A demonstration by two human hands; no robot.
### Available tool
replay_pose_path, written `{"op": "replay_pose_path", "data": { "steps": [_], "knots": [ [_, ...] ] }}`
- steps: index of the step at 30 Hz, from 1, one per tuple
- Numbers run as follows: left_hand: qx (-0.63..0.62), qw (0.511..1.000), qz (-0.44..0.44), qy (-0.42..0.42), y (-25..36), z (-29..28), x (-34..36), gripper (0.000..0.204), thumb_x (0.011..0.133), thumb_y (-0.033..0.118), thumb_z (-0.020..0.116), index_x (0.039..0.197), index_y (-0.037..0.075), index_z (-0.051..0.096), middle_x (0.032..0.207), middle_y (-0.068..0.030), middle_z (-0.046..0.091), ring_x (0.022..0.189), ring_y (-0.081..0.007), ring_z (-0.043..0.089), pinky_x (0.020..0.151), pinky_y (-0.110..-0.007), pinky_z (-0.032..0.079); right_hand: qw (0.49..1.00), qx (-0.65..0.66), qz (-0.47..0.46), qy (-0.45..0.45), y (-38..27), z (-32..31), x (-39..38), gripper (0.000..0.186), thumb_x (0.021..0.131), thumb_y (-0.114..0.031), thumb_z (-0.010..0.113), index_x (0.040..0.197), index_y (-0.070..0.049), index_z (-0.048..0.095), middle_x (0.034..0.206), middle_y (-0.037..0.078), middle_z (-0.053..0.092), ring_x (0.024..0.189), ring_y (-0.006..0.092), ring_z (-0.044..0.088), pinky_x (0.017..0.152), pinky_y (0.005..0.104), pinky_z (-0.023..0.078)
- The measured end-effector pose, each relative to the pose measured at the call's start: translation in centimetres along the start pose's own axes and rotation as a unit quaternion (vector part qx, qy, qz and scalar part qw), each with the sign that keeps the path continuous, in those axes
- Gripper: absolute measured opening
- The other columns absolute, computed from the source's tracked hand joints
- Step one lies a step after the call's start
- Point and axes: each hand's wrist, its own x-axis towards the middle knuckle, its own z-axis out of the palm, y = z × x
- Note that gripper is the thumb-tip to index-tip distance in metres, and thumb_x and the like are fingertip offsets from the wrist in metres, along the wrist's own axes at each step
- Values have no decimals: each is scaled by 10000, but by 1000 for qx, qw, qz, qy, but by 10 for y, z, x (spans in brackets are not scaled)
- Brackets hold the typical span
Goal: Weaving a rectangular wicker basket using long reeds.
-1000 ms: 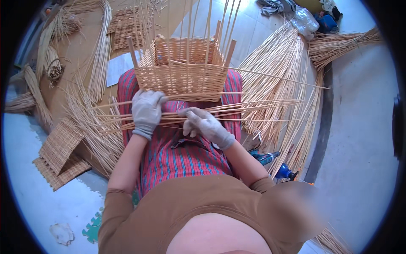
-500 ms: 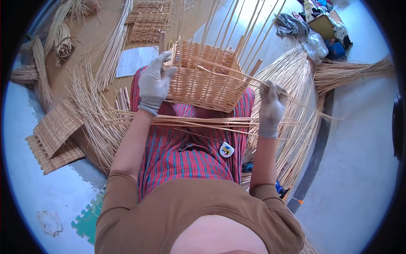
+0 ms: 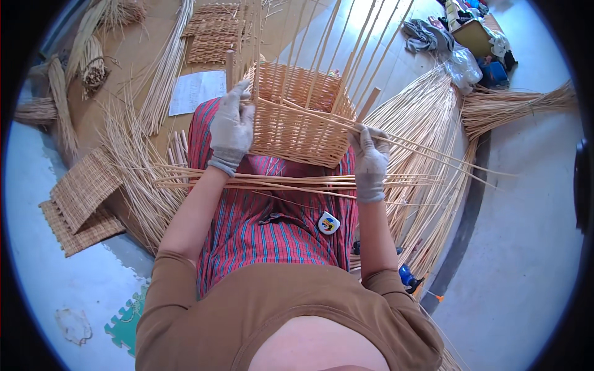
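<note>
A partly woven wicker basket (image 3: pixel 300 135) rests on my knees, tall upright stakes (image 3: pixel 315 52) rising from its rim and thicker wooden posts (image 3: pixel 369 105) at its corners. My left hand (image 3: pixel 231 130), in a grey-white glove, is closed on the basket's left near corner. At the right near corner, my gloved right hand (image 3: pixel 371 157) pinches thin weaving canes (image 3: pixel 433 154). These run along the top of the near wall and trail off past my hand to the right. Several loose canes (image 3: pixel 284 180) lie across my lap, below the basket.
A red plaid cloth (image 3: pixel 272 238) covers my lap, with a white tape measure (image 3: pixel 329 223) on it. Cane bundles (image 3: pixel 427 117) spread over the floor at right, others (image 3: pixel 133 167) at left. Woven mats (image 3: pixel 86 188) and a paper sheet (image 3: pixel 198 91) lie at left.
My right hand has moved left, in to the basket's right corner, and the canes now lie against the near wall. My left hand has shifted slightly right and down. The basket has turned a little.
</note>
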Motion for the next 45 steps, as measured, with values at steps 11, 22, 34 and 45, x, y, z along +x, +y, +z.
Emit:
{"op": "replay_pose_path", "data": {
  "steps": [11, 22, 34, 45],
  "knots": [
    [-245, 923, -163, -248, 18, 50, 21, 175, 980, 226, 627, 940, 57, 646, 787, 8, 629, 589, -95, 649, 493, -226, 521, 909, -313, -272, -36, -12, 56, 39, 143, 930, 2, 588, 1068, -33, 572, 978, 114, 681, 861, 220, 685, 791, 324, 561],
    [-269, 897, -268, -226, 23, 44, 31, 229, 928, 264, 705, 914, 36, 686, 754, -10, 657, 536, -90, 617, 482, -243, 524, 964, -87, -251, -33, -4, 60, 34, 281, 1022, -133, 495, 1302, -110, 481, 786, 50, 568, 791, 180, 607, 888, 450, 561],
    [-227, 955, -174, -77, 53, 50, 32, 397, 873, 347, 759, 964, 5, 579, 753, -58, 622, 591, -110, 651, 510, -247, 515, 991, -134, -9, 16, -39, 8, 13, 111, 1006, -117, 554, 1095, -51, 560, 947, 92, 680, 914, 193, 680, 815, 326, 569],
    [-46, 954, -78, -285, 90, 111, 9, 339, 1002, 375, 530, 909, 62, 619, 707, -134, 663, 596, -234, 688, 607, -390, 513, 876, -339, -335, -68, -78, 44, 67, 91, 903, 24, 590, 943, -29, 653, 963, 74, 698, 876, 170, 682, 750, 295, 500]
  ]
}}
